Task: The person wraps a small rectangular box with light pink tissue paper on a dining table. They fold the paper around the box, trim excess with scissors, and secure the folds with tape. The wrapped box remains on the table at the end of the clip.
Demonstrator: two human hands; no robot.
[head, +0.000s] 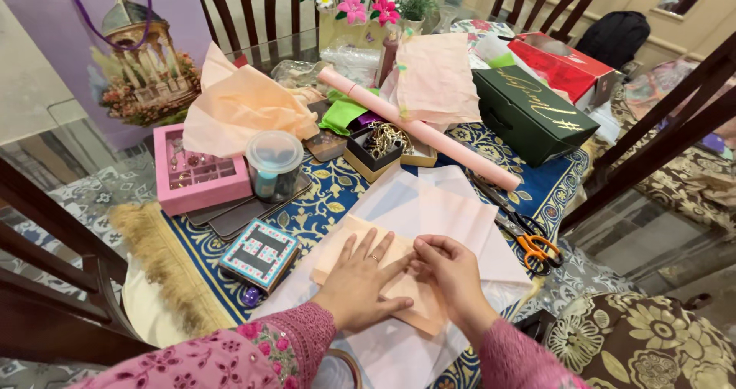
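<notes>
Under the person's two hands lies a peach sheet of tissue paper [383,282], spread over paler sheets on the counter [100,197]. Well to the left of the left hand sits a pink tray [195,176] of small trinkets, with a clear lidded tub [274,163] just beside it. Nearer, just left of that hand, rests a small patterned box [259,254] in teal and white. The left hand [360,278] lies open and flat, fingers spread, pressing the peach sheet down. Touching its fingertips, the right hand [448,270] is curled, its fingers pinching the sheet's edge at a fold. Beyond both hands, a long pink roll [418,128] slants across the counter. Just right of the right hand lie orange-handled scissors [533,243], and farther off beyond them stands a dark green box [529,113].
</notes>
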